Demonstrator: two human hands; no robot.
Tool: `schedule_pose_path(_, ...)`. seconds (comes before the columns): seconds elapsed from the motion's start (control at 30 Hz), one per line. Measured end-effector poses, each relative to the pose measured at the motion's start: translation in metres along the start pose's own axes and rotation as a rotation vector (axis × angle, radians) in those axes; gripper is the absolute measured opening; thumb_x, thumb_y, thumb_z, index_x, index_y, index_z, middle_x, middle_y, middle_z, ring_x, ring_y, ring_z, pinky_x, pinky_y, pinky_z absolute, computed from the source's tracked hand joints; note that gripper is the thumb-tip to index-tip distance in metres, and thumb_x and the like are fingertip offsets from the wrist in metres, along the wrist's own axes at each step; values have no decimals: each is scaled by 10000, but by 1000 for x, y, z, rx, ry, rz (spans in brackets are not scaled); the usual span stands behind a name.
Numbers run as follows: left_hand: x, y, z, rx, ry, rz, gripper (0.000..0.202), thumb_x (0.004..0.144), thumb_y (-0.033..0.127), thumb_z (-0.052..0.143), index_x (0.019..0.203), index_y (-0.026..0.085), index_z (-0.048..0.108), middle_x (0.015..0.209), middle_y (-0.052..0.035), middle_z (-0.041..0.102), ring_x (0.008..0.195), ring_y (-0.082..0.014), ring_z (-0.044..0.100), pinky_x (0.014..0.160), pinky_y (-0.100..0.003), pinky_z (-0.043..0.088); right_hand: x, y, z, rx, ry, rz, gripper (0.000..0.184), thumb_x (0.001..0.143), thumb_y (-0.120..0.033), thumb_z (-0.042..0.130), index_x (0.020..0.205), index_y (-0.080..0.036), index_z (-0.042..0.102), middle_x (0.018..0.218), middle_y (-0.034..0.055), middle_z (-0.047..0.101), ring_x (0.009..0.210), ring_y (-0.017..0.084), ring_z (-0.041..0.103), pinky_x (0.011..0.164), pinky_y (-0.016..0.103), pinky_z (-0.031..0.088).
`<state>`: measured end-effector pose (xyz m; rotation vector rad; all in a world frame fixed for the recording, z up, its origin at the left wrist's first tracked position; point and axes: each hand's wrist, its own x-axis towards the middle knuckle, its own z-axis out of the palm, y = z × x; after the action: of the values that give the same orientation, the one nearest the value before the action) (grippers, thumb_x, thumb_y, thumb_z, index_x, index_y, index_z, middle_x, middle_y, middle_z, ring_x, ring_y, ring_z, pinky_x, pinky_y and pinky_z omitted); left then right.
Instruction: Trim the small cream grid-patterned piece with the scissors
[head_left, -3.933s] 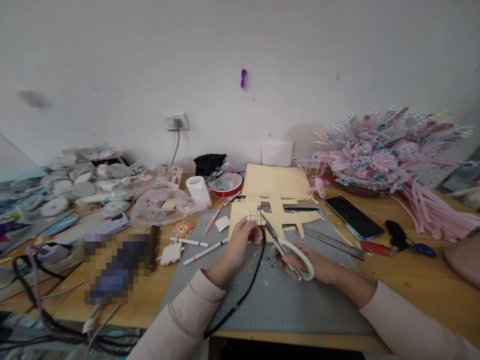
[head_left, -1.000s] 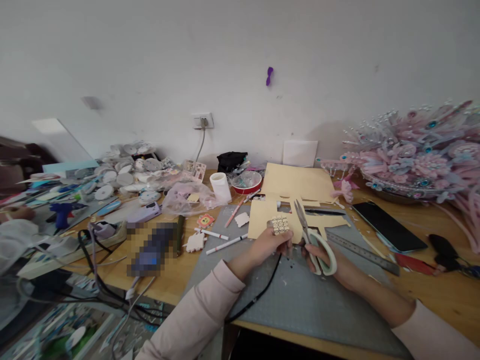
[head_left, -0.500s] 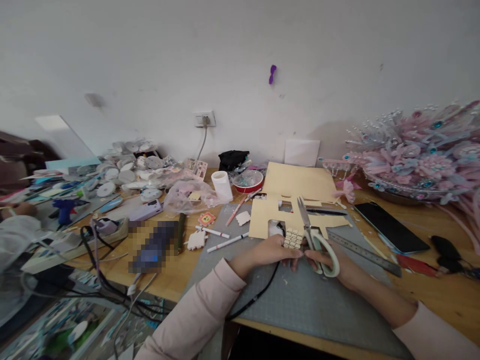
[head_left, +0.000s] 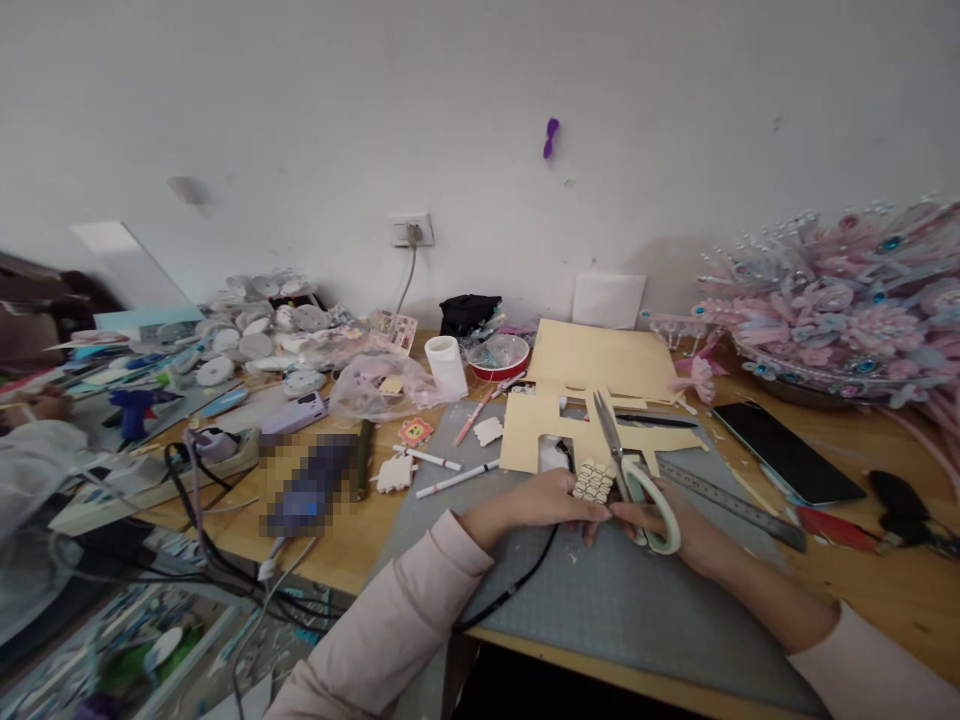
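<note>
My left hand [head_left: 544,500] pinches a small cut-out card piece with a drawn grid pattern [head_left: 593,480], held low over the grey cutting mat [head_left: 600,600]. My right hand [head_left: 675,530] grips scissors with pale green handles [head_left: 634,478], blades nearly shut and pointing away from me, right beside the small piece. Behind them lies the tan card sheet with cut-out gaps [head_left: 577,435] on the mat. A second, larger tan sheet [head_left: 600,360] lies further back.
A metal ruler [head_left: 731,505] and a black phone [head_left: 787,452] lie to the right, with a pink beaded headdress [head_left: 832,310] behind. Pens [head_left: 456,480], a white cup [head_left: 448,366], a red bowl [head_left: 495,358], a plastic bag and cables crowd the left. Another person's sleeve [head_left: 30,470] shows far left.
My hands have come down toward the mat and together. The small grid piece now sits free of the tan sheet beside the scissors. The view has swung slightly to the left.
</note>
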<state>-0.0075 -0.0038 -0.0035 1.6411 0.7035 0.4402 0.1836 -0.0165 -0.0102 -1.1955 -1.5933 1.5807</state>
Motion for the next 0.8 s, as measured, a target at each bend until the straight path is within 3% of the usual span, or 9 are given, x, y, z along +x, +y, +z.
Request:
schedule_pose_path(0.17, -1, 5, 1, -7, -4, -21, 381, 740, 497, 592, 587, 148, 581, 603, -12, 583, 629, -134, 529, 647, -239, 421, -1, -1, 1, 16, 12, 7, 392, 563, -483, 739, 682, -174, 528, 488, -29, 521, 430, 98, 448, 410, 219, 325)
schedule_pose_path(0.47, -2, 8, 1, 5, -58, -16, 396, 737, 504, 593, 553, 154, 581, 550, -7, 561, 575, -127, 502, 615, -242, 406, -2, -6, 3, -13, 9, 13, 432, 545, -537, 730, 641, -177, 510, 477, -31, 506, 419, 87, 426, 410, 222, 323)
schedule_pose_path(0.67, -2, 6, 2, 24, -32, -29, 414, 728, 537, 588, 574, 153, 581, 584, -18, 579, 616, -133, 521, 628, -237, 399, -4, -9, 4, -5, 6, 2, 435, 557, -550, 721, 649, -178, 515, 492, -26, 515, 430, 90, 431, 414, 223, 324)
schedule_pose_path(0.8, 1, 0, 2, 14, 45, -37, 394, 745, 530, 561, 631, 153, 588, 580, -11, 581, 554, -117, 504, 563, -232, 390, -2, -4, 5, 13, 78, 6, 419, 600, -563, 684, 691, -179, 543, 457, -25, 518, 415, 106, 445, 410, 228, 327)
